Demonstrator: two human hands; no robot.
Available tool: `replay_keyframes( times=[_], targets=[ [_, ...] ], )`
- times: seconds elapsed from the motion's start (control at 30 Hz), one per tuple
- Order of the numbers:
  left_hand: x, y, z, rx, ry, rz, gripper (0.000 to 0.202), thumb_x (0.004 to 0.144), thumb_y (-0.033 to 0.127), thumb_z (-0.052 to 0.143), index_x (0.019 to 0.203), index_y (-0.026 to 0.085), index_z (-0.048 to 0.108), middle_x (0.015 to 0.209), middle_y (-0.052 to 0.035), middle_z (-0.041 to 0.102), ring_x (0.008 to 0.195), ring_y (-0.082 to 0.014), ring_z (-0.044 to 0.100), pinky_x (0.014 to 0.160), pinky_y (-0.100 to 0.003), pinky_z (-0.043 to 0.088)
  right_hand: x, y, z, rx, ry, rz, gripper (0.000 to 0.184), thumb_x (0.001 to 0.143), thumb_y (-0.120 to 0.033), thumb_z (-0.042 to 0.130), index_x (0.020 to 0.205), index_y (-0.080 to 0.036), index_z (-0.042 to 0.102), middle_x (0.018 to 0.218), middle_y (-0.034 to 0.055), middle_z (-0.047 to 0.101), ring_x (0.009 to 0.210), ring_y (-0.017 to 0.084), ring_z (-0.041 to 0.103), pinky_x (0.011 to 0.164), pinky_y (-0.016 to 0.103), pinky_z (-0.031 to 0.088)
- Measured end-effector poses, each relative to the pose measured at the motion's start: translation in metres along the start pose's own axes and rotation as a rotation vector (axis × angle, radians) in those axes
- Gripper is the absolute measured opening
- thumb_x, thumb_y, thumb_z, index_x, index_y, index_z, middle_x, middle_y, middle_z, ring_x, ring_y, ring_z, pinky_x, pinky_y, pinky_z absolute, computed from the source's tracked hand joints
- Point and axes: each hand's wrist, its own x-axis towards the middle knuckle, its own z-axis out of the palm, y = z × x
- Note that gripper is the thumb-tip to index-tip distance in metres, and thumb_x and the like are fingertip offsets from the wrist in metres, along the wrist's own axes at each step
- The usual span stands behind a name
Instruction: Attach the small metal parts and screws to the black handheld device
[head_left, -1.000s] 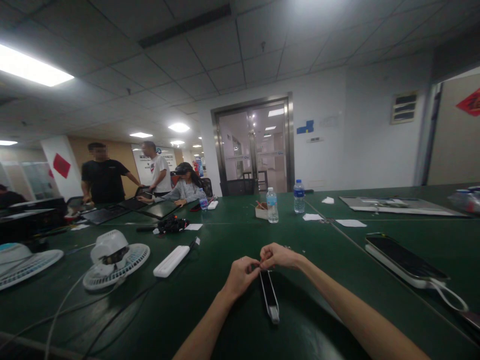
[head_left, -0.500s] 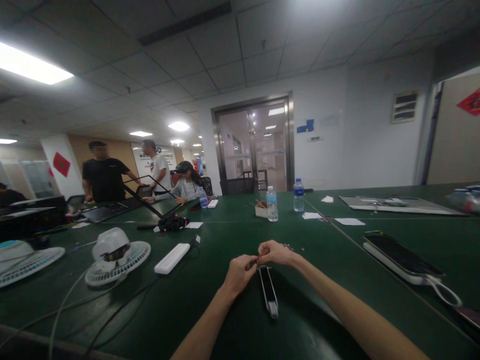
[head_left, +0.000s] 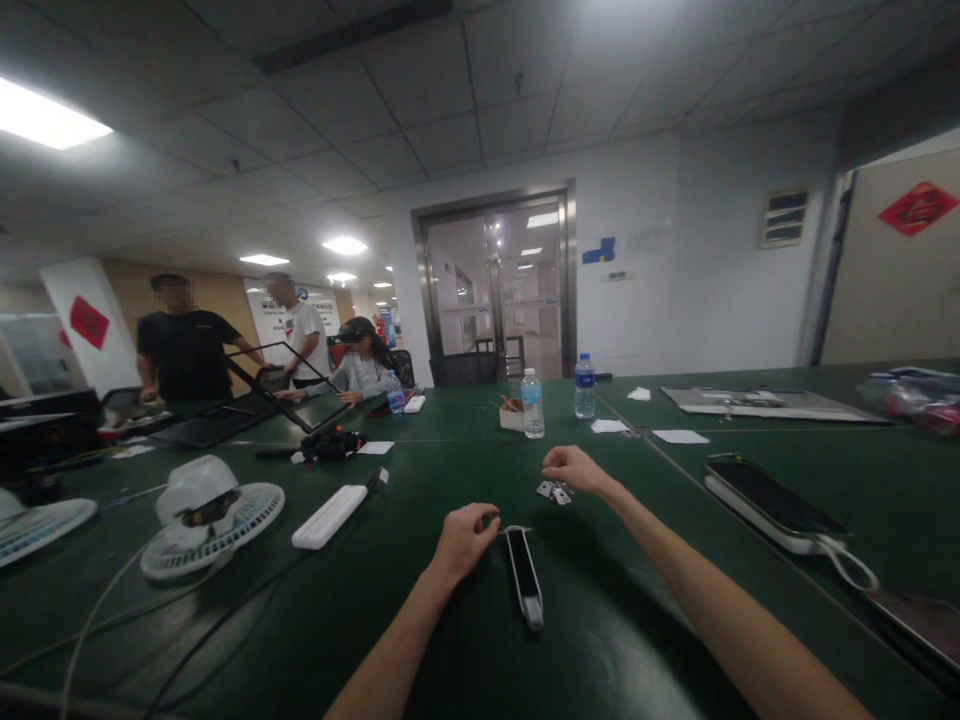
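A narrow black strip with a grey frame [head_left: 523,576] lies lengthwise on the green table [head_left: 465,460] in front of me. My left hand [head_left: 463,538] rests curled at the strip's far left end, fingertips touching it. My right hand [head_left: 571,467] is farther out, fingers curled over a small pile of metal hinge-like parts [head_left: 554,491]. What its fingertips pinch, if anything, is hidden.
A white bar [head_left: 330,516] and a desk fan [head_left: 210,508] with cables lie to the left. A flat device with a strap [head_left: 772,501] lies to the right. Two water bottles [head_left: 532,403] stand behind. Three other people work at the far left [head_left: 184,340].
My hands were pinched together over the strip's far end. They have parted: the right reached forward to the metal parts, the left stayed by the strip. The view swung slightly right.
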Motion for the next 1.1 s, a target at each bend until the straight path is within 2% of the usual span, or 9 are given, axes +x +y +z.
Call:
replay_keyframes(
  times=[0.07,0.13,0.23,0.37,0.5,0.63,0.97,1.1],
  targets=[
    [0.001,-0.001,0.001,-0.011,-0.016,-0.01,0.025,0.081,0.029,0.051,0.097,0.018,0.067,0.083,-0.0035,0.067,0.066,-0.0148,0.056,0.064,-0.027,0.047,-0.001,0.012,-0.016,-0.131,0.09,0.039,0.015,0.07,-0.021,0.061,0.083,-0.014,0.066,0.079,0.0047,0.067,0.073,0.015,0.06,0.064,0.023,0.043],
    [0.002,-0.004,0.002,-0.016,-0.021,-0.002,0.025,0.081,0.03,0.052,0.098,0.019,0.066,0.084,-0.0036,0.067,0.066,-0.0147,0.056,0.065,-0.028,0.047,-0.003,0.022,-0.029,-0.26,0.121,0.068,0.016,0.071,-0.018,0.06,0.085,-0.015,0.068,0.085,0.0059,0.068,0.08,0.016,0.061,0.069,0.024,0.043],
    [0.004,-0.009,0.005,-0.018,-0.019,0.014,0.026,0.081,0.031,0.052,0.1,0.019,0.066,0.082,-0.0032,0.067,0.064,-0.0144,0.055,0.065,-0.028,0.047,-0.006,0.035,-0.037,-0.376,0.05,0.115,0.019,0.071,-0.015,0.058,0.086,-0.016,0.07,0.088,0.0066,0.069,0.082,0.017,0.062,0.07,0.023,0.043],
    [0.005,-0.014,0.008,-0.024,-0.042,0.031,0.027,0.082,0.031,0.05,0.101,0.019,0.065,0.085,-0.0035,0.066,0.065,-0.0142,0.056,0.063,-0.027,0.046,-0.005,0.043,-0.03,-0.431,-0.077,0.148,0.022,0.071,-0.015,0.059,0.089,-0.019,0.07,0.087,0.0059,0.069,0.078,0.016,0.062,0.067,0.021,0.042],
    [0.005,-0.017,0.01,-0.017,-0.066,0.017,0.025,0.082,0.031,0.05,0.099,0.019,0.065,0.088,-0.0035,0.066,0.065,-0.0137,0.055,0.063,-0.027,0.046,-0.001,0.039,-0.013,-0.509,-0.112,0.059,0.024,0.075,-0.015,0.056,0.094,-0.022,0.07,0.09,0.0063,0.068,0.082,0.018,0.061,0.07,0.023,0.042],
    [0.006,-0.015,0.009,-0.027,-0.075,0.011,0.024,0.082,0.029,0.05,0.098,0.019,0.065,0.089,-0.0032,0.066,0.066,-0.0142,0.055,0.064,-0.027,0.046,0.001,0.035,-0.004,-0.566,-0.111,0.051,0.025,0.076,-0.014,0.054,0.093,-0.023,0.071,0.094,0.0072,0.067,0.087,0.019,0.061,0.071,0.024,0.041],
    [0.005,-0.007,0.002,-0.004,-0.058,-0.005,0.025,0.081,0.029,0.049,0.098,0.019,0.065,0.09,-0.0044,0.066,0.068,-0.0159,0.056,0.066,-0.029,0.047,-0.005,0.032,-0.001,-0.581,-0.082,0.129,0.016,0.078,-0.018,0.056,0.08,-0.015,0.071,0.093,0.0129,0.067,0.089,0.021,0.061,0.071,0.024,0.041],
    [0.003,-0.008,-0.001,-0.016,-0.03,-0.006,0.025,0.08,0.029,0.051,0.097,0.018,0.066,0.088,-0.0047,0.067,0.067,-0.016,0.057,0.064,-0.029,0.047,-0.009,0.024,-0.005,-0.551,-0.032,0.139,0.018,0.079,-0.014,0.054,0.087,-0.014,0.07,0.094,0.0137,0.067,0.09,0.021,0.061,0.072,0.023,0.041]
  ],
)
